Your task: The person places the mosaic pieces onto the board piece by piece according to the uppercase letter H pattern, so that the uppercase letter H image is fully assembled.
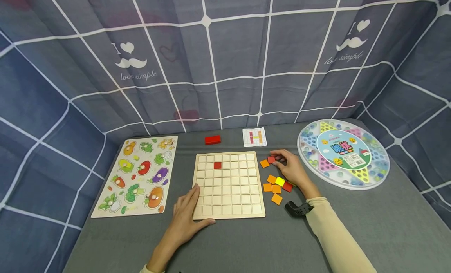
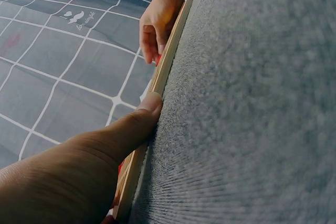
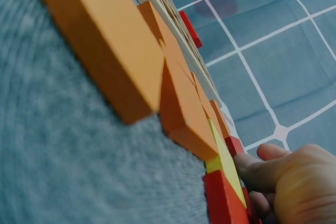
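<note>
A wooden grid board (image 1: pixel 229 183) lies on the table, with one red square tile (image 1: pixel 217 165) in a cell of its upper part. My left hand (image 1: pixel 184 214) rests against the board's lower left corner, fingers along the left side and thumb (image 2: pixel 149 106) at the front edge. To the right of the board, my right hand (image 1: pixel 292 169) pinches another red tile (image 1: pixel 271 160) between thumb and fingertips. Closer to me lie several loose orange tiles (image 1: pixel 276 189), a yellow tile (image 1: pixel 280 181) and a red one (image 1: pixel 287 186); part of this group is hidden by the right hand.
Behind the board are a red block or stack (image 1: pixel 213 140) and a small pattern card (image 1: pixel 255 137) with coloured squares. A vegetable puzzle board (image 1: pixel 137 175) lies at left, a round Chinese checkers set (image 1: pixel 343 153) at right. A grid-patterned curtain (image 1: pixel 232 61) borders the table.
</note>
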{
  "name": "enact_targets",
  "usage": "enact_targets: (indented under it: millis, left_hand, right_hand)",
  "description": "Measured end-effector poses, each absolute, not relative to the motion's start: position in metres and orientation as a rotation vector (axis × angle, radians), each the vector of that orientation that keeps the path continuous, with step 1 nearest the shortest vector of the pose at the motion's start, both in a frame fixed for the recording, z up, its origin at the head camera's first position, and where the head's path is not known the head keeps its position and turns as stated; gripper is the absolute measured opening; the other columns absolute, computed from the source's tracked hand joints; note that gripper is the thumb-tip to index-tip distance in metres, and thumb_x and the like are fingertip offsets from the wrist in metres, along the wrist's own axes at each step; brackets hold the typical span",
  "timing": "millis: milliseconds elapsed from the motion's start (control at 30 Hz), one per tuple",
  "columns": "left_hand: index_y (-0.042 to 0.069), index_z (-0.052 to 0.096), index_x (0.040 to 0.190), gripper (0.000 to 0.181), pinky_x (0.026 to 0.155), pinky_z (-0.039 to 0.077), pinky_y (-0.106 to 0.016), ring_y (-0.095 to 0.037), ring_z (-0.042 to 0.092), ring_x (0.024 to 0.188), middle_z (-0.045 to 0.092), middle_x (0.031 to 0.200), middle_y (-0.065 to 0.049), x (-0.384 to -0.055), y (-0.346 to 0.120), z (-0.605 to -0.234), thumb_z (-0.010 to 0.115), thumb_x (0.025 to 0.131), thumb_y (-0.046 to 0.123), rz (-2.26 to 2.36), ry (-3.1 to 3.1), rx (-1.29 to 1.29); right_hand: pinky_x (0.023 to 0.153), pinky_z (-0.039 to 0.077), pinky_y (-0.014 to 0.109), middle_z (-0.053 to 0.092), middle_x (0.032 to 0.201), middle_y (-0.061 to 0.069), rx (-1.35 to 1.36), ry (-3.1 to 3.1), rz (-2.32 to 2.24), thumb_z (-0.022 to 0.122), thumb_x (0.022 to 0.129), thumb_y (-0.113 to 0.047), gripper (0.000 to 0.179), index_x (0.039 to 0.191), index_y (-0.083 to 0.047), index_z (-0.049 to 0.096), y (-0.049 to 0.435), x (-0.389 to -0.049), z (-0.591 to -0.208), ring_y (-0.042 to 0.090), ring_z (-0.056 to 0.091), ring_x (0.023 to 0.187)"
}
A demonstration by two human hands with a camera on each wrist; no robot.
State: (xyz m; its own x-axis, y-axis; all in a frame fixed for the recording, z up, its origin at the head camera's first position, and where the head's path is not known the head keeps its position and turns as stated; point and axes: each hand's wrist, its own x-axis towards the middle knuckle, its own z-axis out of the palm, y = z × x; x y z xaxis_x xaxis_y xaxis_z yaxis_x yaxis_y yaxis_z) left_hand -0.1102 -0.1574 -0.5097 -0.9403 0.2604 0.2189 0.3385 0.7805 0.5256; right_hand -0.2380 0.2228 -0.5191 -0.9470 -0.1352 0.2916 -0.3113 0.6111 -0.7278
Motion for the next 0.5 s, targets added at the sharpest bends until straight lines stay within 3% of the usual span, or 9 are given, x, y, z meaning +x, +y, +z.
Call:
enact_targets:
  millis: [500]
  left_hand:
    - [0.005,0.034,0.152,0.113,0.092,0.029,-0.045,-0.031,0.041,0.124,0.034,0.158,-0.012,-0.1102,-0.1577,-0.5099,0.086,0.064,0.052,-0.848,-2.818,-0.493]
  right_hand:
    - [0.085,0.049,0.041,0.067,0.109,0.010,0.386,-2.661,1.210,0.072,0.088,-0.006,0.032,0.119,-0.006,0.066,0.2229,-0.2376,-0.5182,0.023,0.061,0.095]
